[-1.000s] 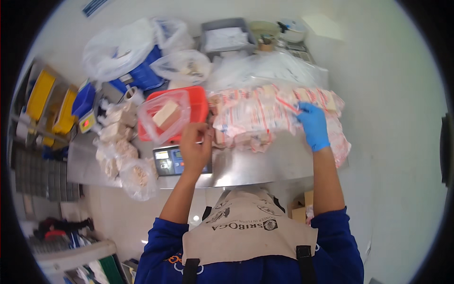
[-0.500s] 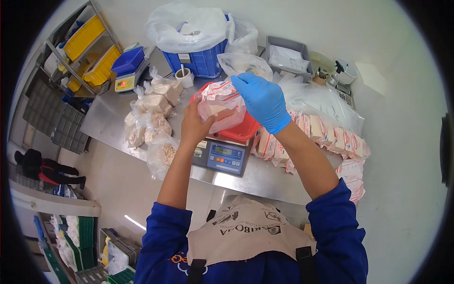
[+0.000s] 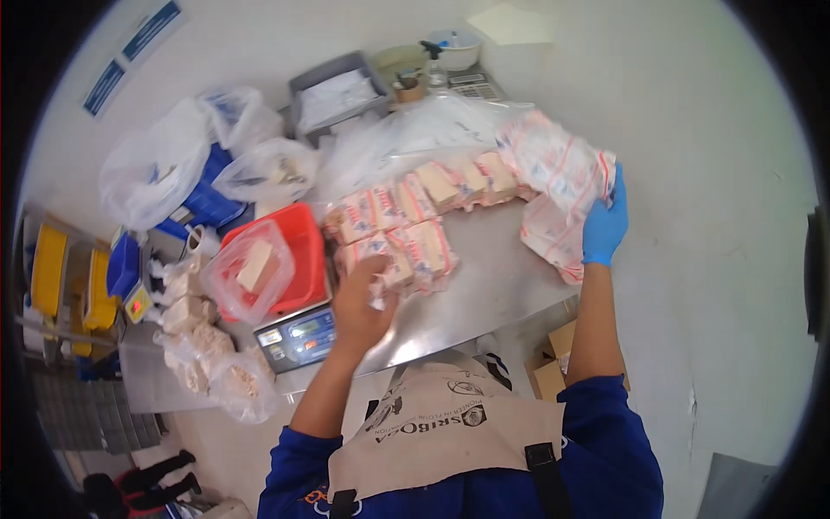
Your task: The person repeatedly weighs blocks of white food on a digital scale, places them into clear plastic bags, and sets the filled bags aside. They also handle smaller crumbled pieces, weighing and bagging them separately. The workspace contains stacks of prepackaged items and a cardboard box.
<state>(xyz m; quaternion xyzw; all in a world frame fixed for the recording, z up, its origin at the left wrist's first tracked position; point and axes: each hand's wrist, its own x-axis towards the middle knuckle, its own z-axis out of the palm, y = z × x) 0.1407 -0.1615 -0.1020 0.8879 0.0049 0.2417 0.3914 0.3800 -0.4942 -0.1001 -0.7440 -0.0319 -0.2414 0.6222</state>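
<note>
Pinched a printed wrapper [image 3: 553, 160] with right hand [image 3: 607, 221], right of red tray [image 3: 309, 259].
Slanted its long axis far-left; curled left hand [image 3: 361, 307], grip unclear.

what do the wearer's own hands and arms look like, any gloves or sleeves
The right hand wears a plain blue glove ending at the wrist; the left hand has none. Both forearms are bare, below dark blue sleeves ending near the elbows.

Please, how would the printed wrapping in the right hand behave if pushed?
The printed wrapping is probably floppy, as its surface looks crumpled. It may be light: the gloved right hand alone holds it at one edge.
</note>
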